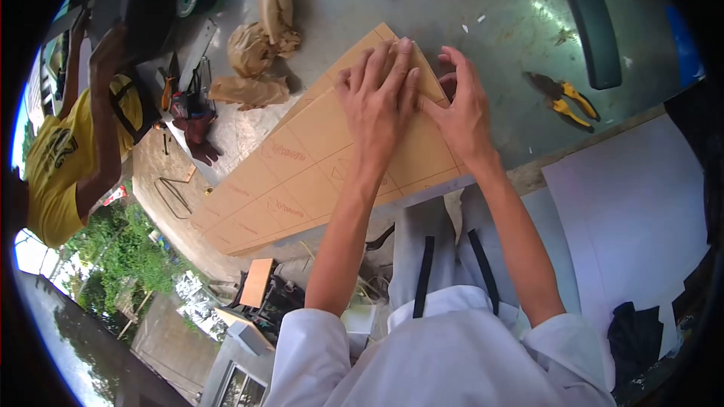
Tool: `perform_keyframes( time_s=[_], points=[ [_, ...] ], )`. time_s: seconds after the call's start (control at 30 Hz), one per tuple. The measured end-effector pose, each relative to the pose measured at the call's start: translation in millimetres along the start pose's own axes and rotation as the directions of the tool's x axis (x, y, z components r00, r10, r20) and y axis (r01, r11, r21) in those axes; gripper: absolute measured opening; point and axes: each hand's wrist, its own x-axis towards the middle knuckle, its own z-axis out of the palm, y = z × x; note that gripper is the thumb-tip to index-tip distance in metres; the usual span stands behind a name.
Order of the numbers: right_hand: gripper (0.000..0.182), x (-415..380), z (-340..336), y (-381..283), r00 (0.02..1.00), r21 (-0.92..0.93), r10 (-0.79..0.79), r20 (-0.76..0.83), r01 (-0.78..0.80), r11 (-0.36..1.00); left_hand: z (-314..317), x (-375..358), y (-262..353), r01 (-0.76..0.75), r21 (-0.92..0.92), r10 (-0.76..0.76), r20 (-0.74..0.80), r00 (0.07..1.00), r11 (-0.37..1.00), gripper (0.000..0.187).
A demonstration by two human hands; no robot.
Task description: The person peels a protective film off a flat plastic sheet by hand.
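A long tan cardboard sheet (302, 173) with printed lines and lettering lies across the grey metal table (498, 30), one end jutting past the table's edge. My left hand (381, 98) lies flat on the sheet's far end, fingers together and stretched out. My right hand (461, 105) rests just beside it at the sheet's right edge, fingers curled over that edge with the thumb touching my left hand. Neither hand lifts the sheet off the table.
Yellow-handled pliers (566, 98) and a dark oblong block (596, 38) lie right of my hands. Crumpled brown paper (260, 45) sits at the far left. A person in a yellow shirt (68, 151) stands at the left. White sheets (633, 211) lie lower right.
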Motion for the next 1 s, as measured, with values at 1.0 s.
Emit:
perform_keyframes(
  time_s=[1.0],
  points=[
    [0.080, 11, -2, 24, 0.998, 0.047, -0.055, -0.016, 0.056, 0.997, 23, 0, -4, -0.079, 0.038, 0.082, -0.072, 0.994, 0.996, 0.032]
  ],
)
